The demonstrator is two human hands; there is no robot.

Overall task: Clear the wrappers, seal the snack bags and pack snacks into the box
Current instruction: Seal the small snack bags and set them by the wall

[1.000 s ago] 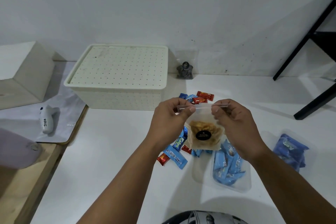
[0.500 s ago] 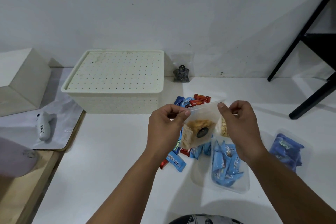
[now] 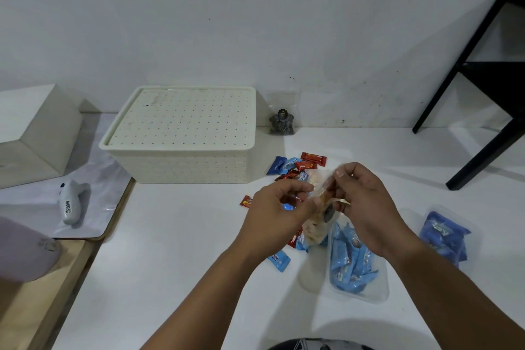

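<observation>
Both hands hold a small clear snack bag (image 3: 318, 224) of golden chips with a black round label, turned edge-on above the white table (image 3: 176, 258). My left hand (image 3: 277, 210) pinches its left edge and my right hand (image 3: 366, 207) grips its upper right part. Loose red and blue wrapped candies (image 3: 297, 165) lie beneath and behind the hands. A clear bag of light-blue snacks (image 3: 353, 264) lies under my right wrist. Another clear bag of dark-blue snacks (image 3: 444, 239) sits at the right. The cream perforated box (image 3: 184, 133) stands behind, lid on.
A small dark bag (image 3: 281, 122) leans against the wall beside the box. A white handheld sealer (image 3: 71, 203) lies on a plastic sheet at the left, near a white block (image 3: 34, 128). Black shelf legs (image 3: 488, 111) stand at the right.
The chip bag has turned from facing me flat to edge-on and tilted. Both hands have shifted their hold along it and dropped slightly. The camera has tipped downward.
</observation>
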